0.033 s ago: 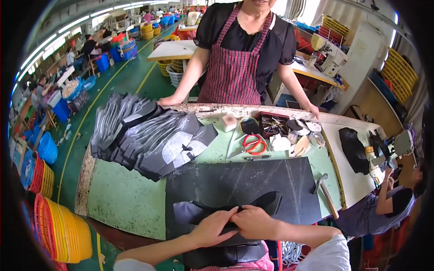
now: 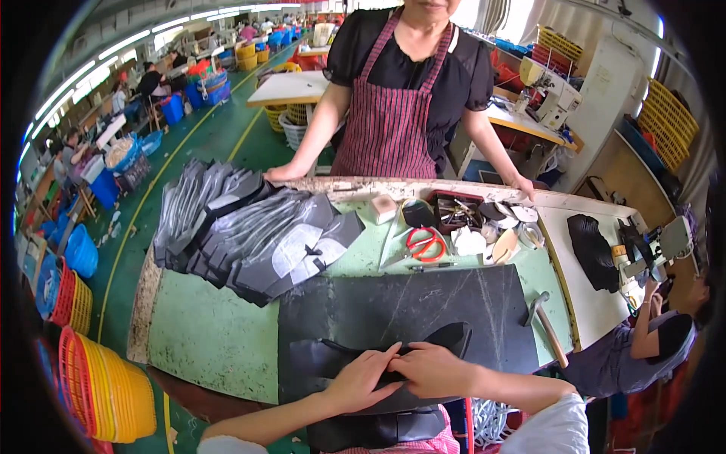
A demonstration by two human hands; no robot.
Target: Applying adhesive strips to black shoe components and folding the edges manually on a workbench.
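Note:
Both my hands are at the near edge of the table, on a black piece of leather-like material (image 2: 446, 338) with a curved, raised edge. My left hand (image 2: 367, 378) pinches the middle of the piece, its thumb stretched towards the right. Close against it, my right hand (image 2: 432, 370) has its fingers curled over the same edge, and the fingertips of both hands nearly meet. Part of the piece is hidden beneath my hands. Under it lies a dark, scratched rectangular mat (image 2: 393, 295). Another black piece (image 2: 370, 431) rests on my lap over a red checked cloth.
Stacked black cut pieces (image 2: 249, 227) cover the table's far left. Red-handled scissors (image 2: 426, 245), a box of small tools (image 2: 457, 210) and white discs lie at the back. A hammer (image 2: 546, 329) lies at the mat's right edge. A person in a striped apron (image 2: 393, 121) stands opposite, hands on the table's rim.
My hands have shifted slightly to the right along the black piece, still close together. The raised edge on its left side has tilted a little. The person opposite stays in place.

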